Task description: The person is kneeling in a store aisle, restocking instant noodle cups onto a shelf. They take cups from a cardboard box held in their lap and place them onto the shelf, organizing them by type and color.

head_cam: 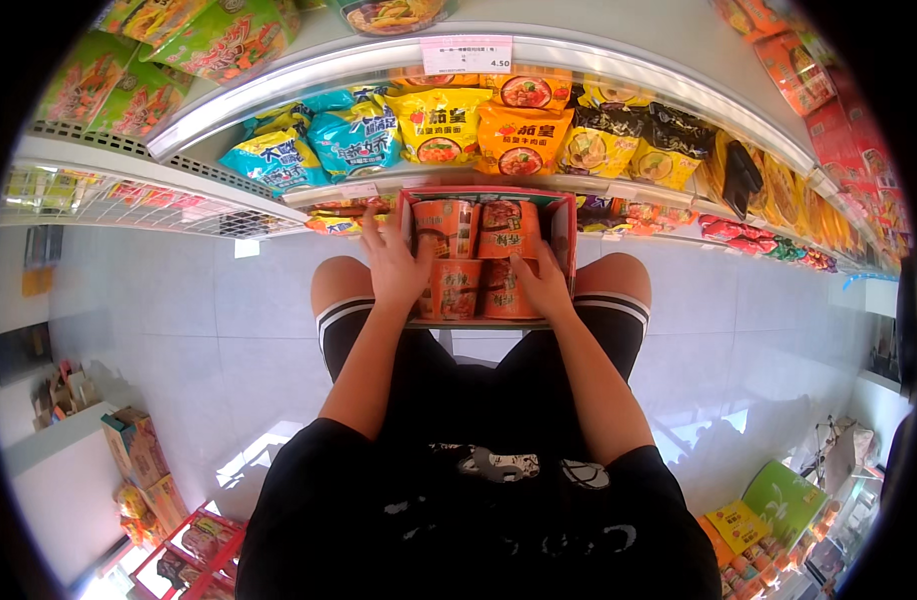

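Observation:
A red-edged cardboard box [487,325] rests at the person's knees, against the front of the shelving. Inside stand several orange instant noodle cups [507,229] in two rows. My left hand [395,262] lies over the box's left side, its fingers spread, with the thumb near the left cups; whether it grips one cannot be told. My right hand [542,283] reaches over the right side, fingertips at the right-hand cups, its grip unclear. Bagged instant noodles in yellow [437,126], orange [520,139] and blue [356,139] line the shelf just beyond the box.
A lit shelf edge [578,56] with a price tag [467,55] arches above the bags. Green noodle tubs [222,41] stand at upper left, over a white wire rack [158,196]. A black object [741,180] hangs at the right shelf. Cartons [136,446] stand at lower left.

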Tool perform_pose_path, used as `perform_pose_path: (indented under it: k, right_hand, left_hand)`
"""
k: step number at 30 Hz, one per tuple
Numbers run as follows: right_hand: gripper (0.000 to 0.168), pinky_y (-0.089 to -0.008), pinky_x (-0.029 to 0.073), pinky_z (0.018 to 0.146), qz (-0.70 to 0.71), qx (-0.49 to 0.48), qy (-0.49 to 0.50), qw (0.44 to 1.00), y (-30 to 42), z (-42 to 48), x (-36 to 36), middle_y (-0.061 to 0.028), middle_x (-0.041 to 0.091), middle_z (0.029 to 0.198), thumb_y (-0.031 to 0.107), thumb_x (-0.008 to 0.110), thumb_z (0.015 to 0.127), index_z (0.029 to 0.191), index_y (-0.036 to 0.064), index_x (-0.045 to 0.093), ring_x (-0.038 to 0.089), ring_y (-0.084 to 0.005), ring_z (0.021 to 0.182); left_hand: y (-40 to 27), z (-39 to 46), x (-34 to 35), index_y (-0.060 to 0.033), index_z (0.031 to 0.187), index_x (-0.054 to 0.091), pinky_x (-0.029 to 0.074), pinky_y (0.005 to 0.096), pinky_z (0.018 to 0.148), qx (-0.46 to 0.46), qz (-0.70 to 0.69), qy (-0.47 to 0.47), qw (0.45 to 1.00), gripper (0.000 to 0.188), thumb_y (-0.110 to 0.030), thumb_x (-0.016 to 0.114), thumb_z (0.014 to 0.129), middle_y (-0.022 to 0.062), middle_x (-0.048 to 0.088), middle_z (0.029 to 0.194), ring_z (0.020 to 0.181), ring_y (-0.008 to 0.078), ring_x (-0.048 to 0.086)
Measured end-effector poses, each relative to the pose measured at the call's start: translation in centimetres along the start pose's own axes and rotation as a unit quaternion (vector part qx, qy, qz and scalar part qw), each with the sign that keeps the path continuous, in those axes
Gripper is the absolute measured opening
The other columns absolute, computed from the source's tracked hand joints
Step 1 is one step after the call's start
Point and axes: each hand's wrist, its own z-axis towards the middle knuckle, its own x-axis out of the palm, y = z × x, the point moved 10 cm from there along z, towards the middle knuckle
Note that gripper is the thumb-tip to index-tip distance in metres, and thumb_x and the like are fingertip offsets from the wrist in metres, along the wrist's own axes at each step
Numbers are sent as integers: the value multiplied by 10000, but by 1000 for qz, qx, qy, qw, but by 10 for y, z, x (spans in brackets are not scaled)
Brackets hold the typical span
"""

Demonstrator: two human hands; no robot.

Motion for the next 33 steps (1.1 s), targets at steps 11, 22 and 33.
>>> perform_pose_path:
  k: [11, 22, 33]
  right_hand:
    - [723, -440, 398, 1102, -79, -40, -78, 993, -20, 5, -2, -308, 388, 1480, 361, 699, 874, 1453, 22, 429, 429, -455, 1350]
    - [935, -404, 354, 1130, 22, 106, -27, 994, -79, 12, 20, -310, 390, 1473, 417, 704, 876, 1545, -19, 218, 422, -400, 1371]
    - [953, -426, 318, 1159, 64, 79, 7, 995, -92, 15, 26, -318, 338, 1512, 388, 692, 868, 1565, -9, 176, 359, -419, 1419]
  left_hand:
    - [88, -53, 89, 6, 1182, 587, 473, 520, 915, -294, -207, 259, 896, 356, -265, 497, 970, 308, 644, 1137, 1106, 485, 595]
    - [84, -38, 77, 7, 1242, 571, 478, 531, 895, -260, -187, 279, 905, 399, -278, 498, 974, 311, 658, 1101, 1075, 498, 609]
    - [79, -36, 72, 19, 1168, 560, 474, 550, 869, -264, -158, 258, 916, 387, -302, 496, 961, 357, 638, 1058, 1053, 532, 592]
